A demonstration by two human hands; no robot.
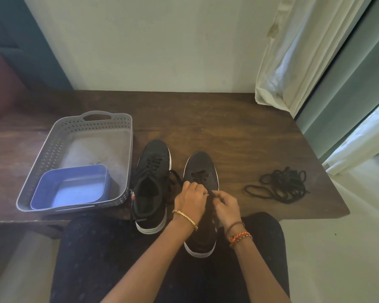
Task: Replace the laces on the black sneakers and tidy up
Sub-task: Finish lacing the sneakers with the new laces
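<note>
Sneakers, black with white soles, stand side by side at the near edge of the desk [228,127], toes pointing away from the person. Over the right sneaker [202,171] both hands meet at the lacing area: the left hand [189,199] has its fingers [198,189] curled closed, pinching a black lace [200,174] at the eyelets, and the right hand [225,206] has its fingers [217,196] likewise bent inward and closed on the lace just beside the left hand, the two hands almost touching. Only the lowest eyelets of this shoe show crossed lace; its heel overhangs the desk edge above the person's lap. A gold bangle [185,216] circles the left wrist and orange and brown thread bands [239,234] circle the right wrist. The left sneaker [151,186] stands just beside the right one, laced over its front eyelets, with loose lace ends trailing between the two shoes. A tangled pile of black laces [280,185] lies on the desk to the right, well apart from the shoes. A grey perforated basket [53,147] sits on the left, close against the left sneaker, and holds a blue tub [70,186] in its near corner. A pale curtain [293,62] hangs at the far right of the desk.
</note>
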